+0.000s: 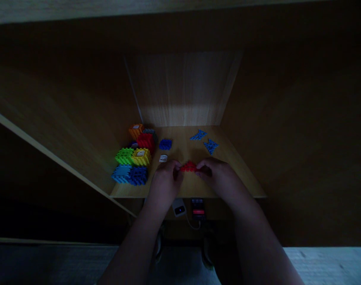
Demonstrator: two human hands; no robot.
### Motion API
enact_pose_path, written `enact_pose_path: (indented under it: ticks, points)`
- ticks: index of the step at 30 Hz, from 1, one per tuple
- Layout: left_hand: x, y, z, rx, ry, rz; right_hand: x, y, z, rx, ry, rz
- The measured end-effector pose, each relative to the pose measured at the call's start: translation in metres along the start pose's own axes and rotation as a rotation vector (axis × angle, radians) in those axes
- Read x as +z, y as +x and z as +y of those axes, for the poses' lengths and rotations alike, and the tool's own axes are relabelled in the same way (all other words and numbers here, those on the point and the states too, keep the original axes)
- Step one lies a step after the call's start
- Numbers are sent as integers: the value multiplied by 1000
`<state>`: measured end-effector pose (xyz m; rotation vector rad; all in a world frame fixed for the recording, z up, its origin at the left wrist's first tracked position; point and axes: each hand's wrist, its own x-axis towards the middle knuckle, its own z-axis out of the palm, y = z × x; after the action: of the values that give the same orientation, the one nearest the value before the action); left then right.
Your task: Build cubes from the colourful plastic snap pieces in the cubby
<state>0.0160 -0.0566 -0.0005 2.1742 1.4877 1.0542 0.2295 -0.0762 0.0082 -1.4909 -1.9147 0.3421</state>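
Above the wooden shelf, a red toothed building piece (pixel 189 166) spans the gap between my two hands. My left hand (pixel 168 177) pinches its left end, and my right hand (pixel 215 173) grips its right end. The fingertips partly cover both ends, so whether it is one piece or several joined cannot be made out. Two light blue triangular toothed pieces, one farther back (pixel 198 135) and one to its right (pixel 210 146), lie flat beyond my right hand. Behind my left hand are a dark blue toothed piece (pixel 165 144) and a small white label or tag (pixel 163 158).
Stacks of toothed pieces line the shelf's left side: orange (pixel 136 130), red (pixel 146 141), green (pixel 124 156), yellow (pixel 141 157), light blue (pixel 121 173) and blue (pixel 138 175). Wooden walls enclose the shelf (pixel 195 189). Below its front edge are a white device (pixel 179 207) and a cabled phone (pixel 198 208).
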Motion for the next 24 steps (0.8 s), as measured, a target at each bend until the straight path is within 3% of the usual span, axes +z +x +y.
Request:
enact_pose_path:
  ticks: [16,24]
  points:
    - [1,2,-1,-21,-27,-22,3,2,2,-17,-12,-5]
    - [0,-7,6,99,68,-31,7,9,3,-29,-18,4]
